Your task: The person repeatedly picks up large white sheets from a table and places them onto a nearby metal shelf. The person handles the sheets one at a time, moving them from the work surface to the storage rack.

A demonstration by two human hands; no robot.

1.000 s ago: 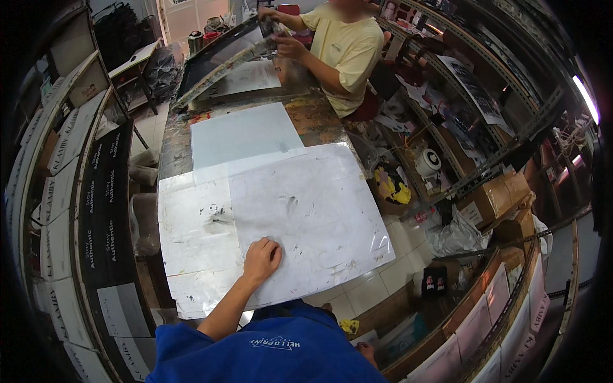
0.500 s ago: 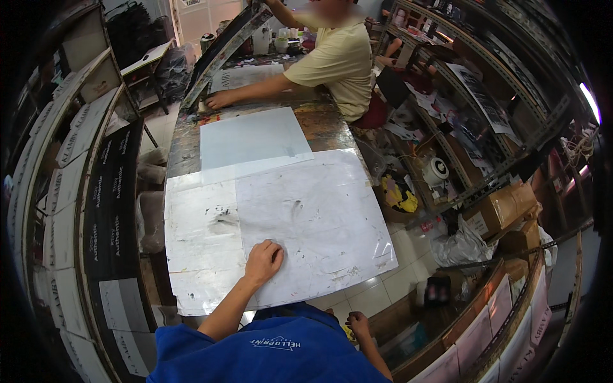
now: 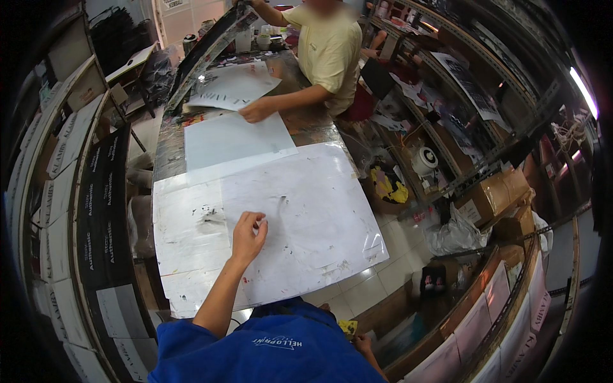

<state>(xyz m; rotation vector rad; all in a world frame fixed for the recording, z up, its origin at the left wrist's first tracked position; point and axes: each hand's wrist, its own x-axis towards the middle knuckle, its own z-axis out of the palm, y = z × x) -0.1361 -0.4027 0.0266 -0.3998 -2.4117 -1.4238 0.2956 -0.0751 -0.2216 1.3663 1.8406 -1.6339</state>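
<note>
My left hand (image 3: 249, 235) is over a large white sheet (image 3: 300, 217) marked with dark smudges. Its fingers are loosely curled, and nothing shows in them. Low by my right side hangs my right hand (image 3: 363, 345), its fingers mostly hidden. A yellow patterned thing (image 3: 348, 327) appears beside it; whether the hand touches it, I cannot tell. Beyond the white sheet lies a pale blue-grey sheet (image 3: 236, 142). Across the table, a co-worker's hand (image 3: 258, 110) grips the edge of a printed sheet (image 3: 235, 86), while their other hand holds up a dark-edged frame (image 3: 207, 54).
Shelves with printed sheets (image 3: 67, 150) stand along the left. On the right are metal racks (image 3: 472, 83), a cardboard box (image 3: 498, 198) and a plastic bag (image 3: 453, 233). Low partitions hung with pink printed sheets (image 3: 469, 332) stand at the lower right. Pots (image 3: 265, 41) crowd the table's far end.
My left hand has moved forward and turned, its fingers still curled. The co-worker's hand has left the frame's lower corner and drawn the printed sheet up and toward me, bending it.
</note>
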